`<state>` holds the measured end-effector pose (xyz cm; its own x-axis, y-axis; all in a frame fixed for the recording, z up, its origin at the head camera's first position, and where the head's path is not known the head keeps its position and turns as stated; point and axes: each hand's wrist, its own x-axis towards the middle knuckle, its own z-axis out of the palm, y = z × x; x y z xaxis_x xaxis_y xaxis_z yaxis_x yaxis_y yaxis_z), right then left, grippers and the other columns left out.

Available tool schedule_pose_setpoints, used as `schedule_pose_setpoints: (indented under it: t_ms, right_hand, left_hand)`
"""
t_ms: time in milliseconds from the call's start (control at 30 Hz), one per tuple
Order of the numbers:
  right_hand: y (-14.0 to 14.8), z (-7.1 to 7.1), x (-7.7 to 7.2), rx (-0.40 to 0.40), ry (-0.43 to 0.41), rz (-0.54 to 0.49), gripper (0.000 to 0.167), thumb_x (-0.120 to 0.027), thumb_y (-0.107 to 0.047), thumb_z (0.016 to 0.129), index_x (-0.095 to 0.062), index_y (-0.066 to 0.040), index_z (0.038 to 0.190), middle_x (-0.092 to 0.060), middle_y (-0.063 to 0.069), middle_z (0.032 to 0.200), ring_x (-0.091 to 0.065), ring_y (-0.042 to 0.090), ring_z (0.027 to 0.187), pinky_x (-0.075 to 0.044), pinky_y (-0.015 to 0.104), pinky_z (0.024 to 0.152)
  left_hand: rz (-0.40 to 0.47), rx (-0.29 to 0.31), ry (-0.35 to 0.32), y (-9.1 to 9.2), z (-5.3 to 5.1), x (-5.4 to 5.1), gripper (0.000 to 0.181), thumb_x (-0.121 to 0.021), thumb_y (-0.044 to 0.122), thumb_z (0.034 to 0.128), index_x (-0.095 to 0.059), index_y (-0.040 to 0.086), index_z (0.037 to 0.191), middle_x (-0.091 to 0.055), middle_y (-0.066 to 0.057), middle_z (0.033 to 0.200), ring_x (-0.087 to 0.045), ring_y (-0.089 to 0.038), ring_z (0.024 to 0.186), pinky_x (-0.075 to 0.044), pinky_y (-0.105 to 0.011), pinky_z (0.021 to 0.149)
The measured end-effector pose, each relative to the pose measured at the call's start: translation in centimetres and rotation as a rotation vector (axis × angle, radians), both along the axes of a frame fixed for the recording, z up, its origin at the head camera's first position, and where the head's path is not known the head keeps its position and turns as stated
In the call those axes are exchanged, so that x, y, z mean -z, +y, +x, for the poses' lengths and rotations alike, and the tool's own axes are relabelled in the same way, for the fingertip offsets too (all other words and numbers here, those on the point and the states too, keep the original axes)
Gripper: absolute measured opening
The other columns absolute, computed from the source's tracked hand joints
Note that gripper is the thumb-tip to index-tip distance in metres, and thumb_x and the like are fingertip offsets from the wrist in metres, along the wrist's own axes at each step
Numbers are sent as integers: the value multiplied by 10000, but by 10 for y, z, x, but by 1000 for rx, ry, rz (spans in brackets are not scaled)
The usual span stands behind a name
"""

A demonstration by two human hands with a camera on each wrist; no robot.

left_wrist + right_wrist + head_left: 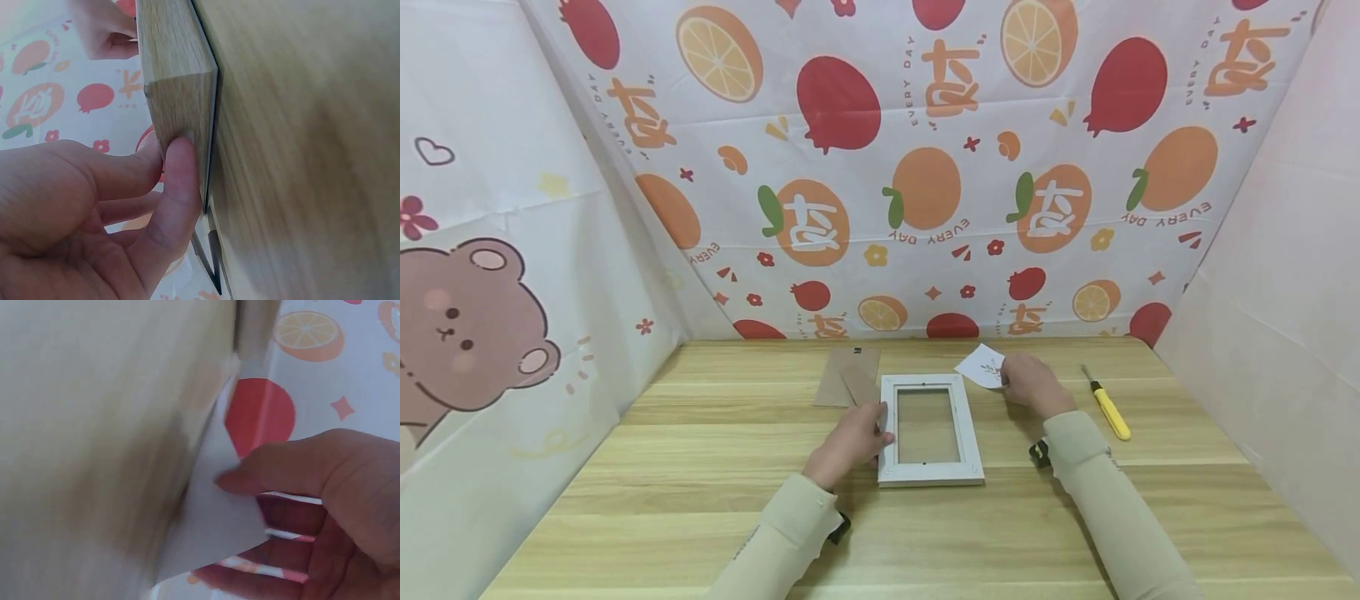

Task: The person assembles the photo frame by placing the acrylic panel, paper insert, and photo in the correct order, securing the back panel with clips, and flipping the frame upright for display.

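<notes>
A white picture frame (pixel 932 482) with a see-through pane lies on the wooden table in the head view. My left hand (pixel 852 437) grips its left side, the thumb on the upper face. Close up in the left wrist view, the fingers (pixel 178 181) of that hand press the frame's wood-coloured edge (pixel 181 100). Beyond the frame's right far corner, my right hand (pixel 1033 383) pinches a white card (pixel 981 367) with a small plant print. The right wrist view shows the card (pixel 215 512) between thumb and fingers, its plain side visible.
A brown backing board (pixel 831 387) with a stand flap lies behind the frame to the left. To the right of my right hand is a screwdriver (pixel 1108 410) with a yellow handle. A fruit-print cloth (pixel 917 275) hangs at the table's far edge.
</notes>
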<state>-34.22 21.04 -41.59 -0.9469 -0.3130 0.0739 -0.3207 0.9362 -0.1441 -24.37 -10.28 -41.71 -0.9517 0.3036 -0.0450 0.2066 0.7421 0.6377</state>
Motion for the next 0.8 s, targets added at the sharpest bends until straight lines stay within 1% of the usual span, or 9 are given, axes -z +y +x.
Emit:
schedule_pose_setpoints:
  t_ms: [133, 300, 367, 433, 533, 600, 667, 733, 800]
  right_hand:
    - [1, 4, -8, 26, 0, 43, 103, -748, -31, 757, -656, -75, 742, -641, 49, 719, -546, 201, 649, -452, 330, 536]
    - [3, 14, -25, 26, -120, 7, 131, -747, -28, 773, -622, -70, 766, -629, 57, 745, -547, 210, 659, -449, 322, 562]
    - [4, 18, -32, 16, -165, -1, 116, -741, -19, 801, -634, -63, 809, -643, 64, 795, -561, 214, 704, -480, 333, 612]
    - [4, 21, -37, -1, -189, 5, 110, -714, 23, 824, -659, -57, 876, -665, 78, 872, -583, 221, 775, -522, 357, 687]
    - [3, 24, -42, -18, -210, 20, 211, -675, 87, 851, -721, -50, 1004, -698, 112, 1000, -615, 242, 887, -566, 408, 806]
    - [2, 26, -43, -21, -209, 30, 279, -656, 108, 849, -754, -56, 1053, -718, 127, 1069, -634, 255, 949, -577, 437, 861]
    - [1, 27, -46, -20, -193, 44, 249, -665, 73, 859, -775, -65, 1035, -734, 118, 1056, -640, 247, 927, -582, 430, 844]
    - [0, 28, -49, -14, -172, 57, 159, -677, 27, 854, -777, -74, 926, -736, 84, 961, -627, 220, 851, -571, 385, 761]
    - [0, 30, -51, -11, -146, 69, 100, -686, -10, 845, -743, -86, 812, -701, 45, 835, -586, 188, 752, -518, 331, 650]
  left_hand:
    - [7, 1, 5, 0, -1, 2, 543, -704, 47, 963, -493, -117, 1435, -710, -169, 816, -682, -200, 529, -569, -270, 553]
    - [11, 10, 27, -1, -3, 3, 520, -715, 44, 953, -517, -117, 1407, -716, -187, 810, -675, -194, 511, -570, -263, 568]
    - [15, 12, 25, -1, -3, 3, 531, -716, 43, 952, -509, -120, 1413, -717, -196, 822, -675, -191, 514, -578, -268, 568]
    - [16, 8, 14, -1, -3, 3, 561, -714, 45, 953, -486, -120, 1438, -718, -198, 839, -676, -189, 521, -583, -270, 574]
    - [17, 9, 10, -1, -2, 2, 574, -711, 44, 956, -470, -126, 1449, -717, -197, 846, -678, -197, 527, -580, -271, 567]
    - [15, 7, 7, -1, -1, 2, 572, -707, 44, 959, -469, -125, 1450, -715, -192, 848, -678, -196, 532, -576, -272, 557]
    - [15, 5, 5, -1, -1, 1, 564, -704, 43, 961, -473, -123, 1447, -712, -190, 849, -678, -194, 536, -572, -269, 548]
    - [12, 4, 5, 0, -1, 1, 556, -703, 44, 962, -479, -119, 1444, -710, -183, 846, -677, -187, 539, -570, -267, 543]
    - [10, 6, 9, 0, -1, 1, 547, -702, 45, 963, -486, -117, 1439, -706, -173, 837, -675, -184, 537, -567, -265, 543]
